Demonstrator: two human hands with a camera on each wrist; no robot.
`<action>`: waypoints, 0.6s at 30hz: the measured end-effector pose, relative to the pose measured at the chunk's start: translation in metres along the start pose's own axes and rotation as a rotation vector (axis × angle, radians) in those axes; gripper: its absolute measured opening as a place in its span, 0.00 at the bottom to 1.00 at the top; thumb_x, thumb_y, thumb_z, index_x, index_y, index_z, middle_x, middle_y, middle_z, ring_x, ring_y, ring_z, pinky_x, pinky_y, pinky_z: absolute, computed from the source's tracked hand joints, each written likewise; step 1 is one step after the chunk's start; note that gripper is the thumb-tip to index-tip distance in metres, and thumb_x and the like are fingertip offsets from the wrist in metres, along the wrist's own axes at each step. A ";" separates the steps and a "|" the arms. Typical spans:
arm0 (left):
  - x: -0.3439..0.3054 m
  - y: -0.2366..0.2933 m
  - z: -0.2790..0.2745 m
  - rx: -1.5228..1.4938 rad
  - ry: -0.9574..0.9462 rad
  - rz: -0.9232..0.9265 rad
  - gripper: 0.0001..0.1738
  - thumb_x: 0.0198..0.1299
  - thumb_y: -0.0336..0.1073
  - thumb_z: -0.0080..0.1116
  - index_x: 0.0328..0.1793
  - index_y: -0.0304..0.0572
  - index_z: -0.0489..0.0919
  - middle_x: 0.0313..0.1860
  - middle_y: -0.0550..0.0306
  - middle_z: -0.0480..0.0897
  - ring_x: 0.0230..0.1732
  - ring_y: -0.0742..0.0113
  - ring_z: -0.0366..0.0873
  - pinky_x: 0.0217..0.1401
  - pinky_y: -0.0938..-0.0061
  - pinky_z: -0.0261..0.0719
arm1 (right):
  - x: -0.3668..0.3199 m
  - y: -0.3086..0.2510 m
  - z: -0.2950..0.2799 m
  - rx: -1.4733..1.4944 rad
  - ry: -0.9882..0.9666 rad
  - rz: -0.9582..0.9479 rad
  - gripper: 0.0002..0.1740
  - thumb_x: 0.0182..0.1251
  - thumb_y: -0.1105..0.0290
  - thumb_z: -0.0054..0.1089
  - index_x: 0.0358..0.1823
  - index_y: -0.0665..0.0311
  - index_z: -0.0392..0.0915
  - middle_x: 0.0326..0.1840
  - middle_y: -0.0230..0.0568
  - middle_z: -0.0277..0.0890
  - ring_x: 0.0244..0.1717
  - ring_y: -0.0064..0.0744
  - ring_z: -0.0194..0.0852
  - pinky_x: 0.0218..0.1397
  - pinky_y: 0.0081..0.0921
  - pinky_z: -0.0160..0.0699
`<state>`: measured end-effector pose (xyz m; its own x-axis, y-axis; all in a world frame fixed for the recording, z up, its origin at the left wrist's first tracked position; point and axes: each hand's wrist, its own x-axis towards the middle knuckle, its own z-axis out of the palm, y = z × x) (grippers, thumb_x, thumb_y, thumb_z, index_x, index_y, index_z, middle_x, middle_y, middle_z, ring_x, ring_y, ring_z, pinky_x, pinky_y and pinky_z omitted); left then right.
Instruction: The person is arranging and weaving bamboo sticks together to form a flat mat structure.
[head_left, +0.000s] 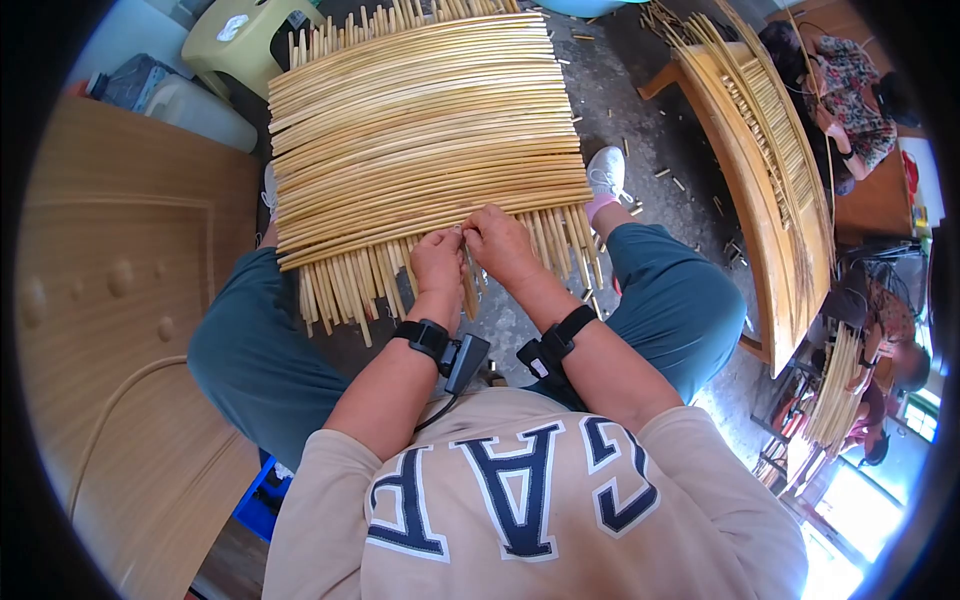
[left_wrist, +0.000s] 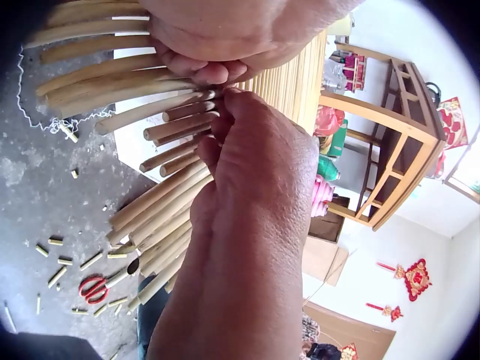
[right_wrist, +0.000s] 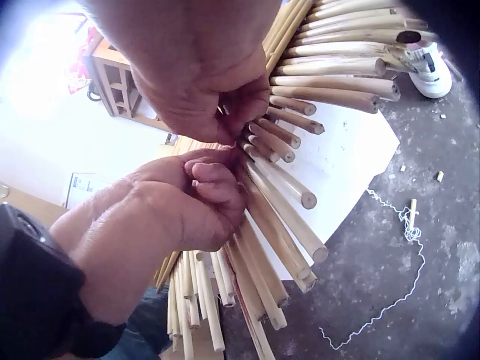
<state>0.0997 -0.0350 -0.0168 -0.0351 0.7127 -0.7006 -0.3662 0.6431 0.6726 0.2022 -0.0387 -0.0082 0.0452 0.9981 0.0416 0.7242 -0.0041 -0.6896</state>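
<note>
A mat of straw-coloured reed sticks (head_left: 430, 130) lies in front of me, long sticks laid side by side across shorter ones whose ends (right_wrist: 307, 199) jut out at the near edge. My left hand (head_left: 437, 262) and right hand (head_left: 500, 245) meet at this edge, fingertips close together. In the left wrist view the right hand (left_wrist: 251, 150) pinches with bent fingers among the stick ends. Seen from the right wrist, the left hand (right_wrist: 187, 191) has its fingers curled and its thumb at the mat's edge. I cannot tell exactly what lies between the fingertips.
White string (right_wrist: 375, 322) trails over the floor beneath. Red-handled scissors (left_wrist: 94, 289) and scattered stick offcuts lie there too. A wooden bench (head_left: 720, 130) with more reeds stands right, people beyond it. A plastic stool (head_left: 235, 45) is at back left, a wooden panel (head_left: 130, 300) left.
</note>
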 end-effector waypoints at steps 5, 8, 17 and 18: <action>0.000 -0.002 0.002 0.000 0.014 0.018 0.05 0.57 0.30 0.53 0.31 0.38 0.76 0.14 0.66 0.69 0.11 0.80 0.62 0.11 0.85 0.59 | 0.000 0.006 0.008 -0.037 0.033 -0.021 0.05 0.51 0.69 0.54 0.25 0.63 0.75 0.28 0.45 0.72 0.30 0.48 0.73 0.33 0.39 0.73; -0.001 -0.001 0.001 0.023 0.009 0.024 0.04 0.58 0.30 0.52 0.33 0.38 0.76 0.13 0.67 0.68 0.12 0.80 0.61 0.12 0.85 0.57 | 0.000 0.007 0.012 -0.041 0.049 -0.009 0.04 0.51 0.69 0.56 0.25 0.62 0.76 0.29 0.42 0.72 0.30 0.46 0.73 0.33 0.37 0.73; 0.002 0.007 -0.003 -0.004 -0.043 -0.026 0.05 0.56 0.29 0.53 0.29 0.38 0.77 0.13 0.66 0.69 0.10 0.79 0.62 0.11 0.84 0.57 | -0.001 0.010 0.016 -0.136 0.068 -0.117 0.03 0.51 0.71 0.56 0.26 0.62 0.74 0.28 0.44 0.70 0.30 0.47 0.72 0.32 0.37 0.73; 0.000 0.008 -0.002 0.003 -0.041 -0.035 0.05 0.56 0.29 0.53 0.28 0.38 0.76 0.12 0.66 0.68 0.10 0.79 0.61 0.10 0.84 0.57 | -0.002 0.010 0.015 -0.153 0.065 -0.136 0.04 0.52 0.71 0.56 0.27 0.62 0.74 0.28 0.44 0.70 0.31 0.47 0.72 0.32 0.37 0.73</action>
<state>0.0943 -0.0300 -0.0120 0.0163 0.7007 -0.7133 -0.3633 0.6687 0.6487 0.1991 -0.0395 -0.0265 -0.0198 0.9840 0.1769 0.8223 0.1167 -0.5569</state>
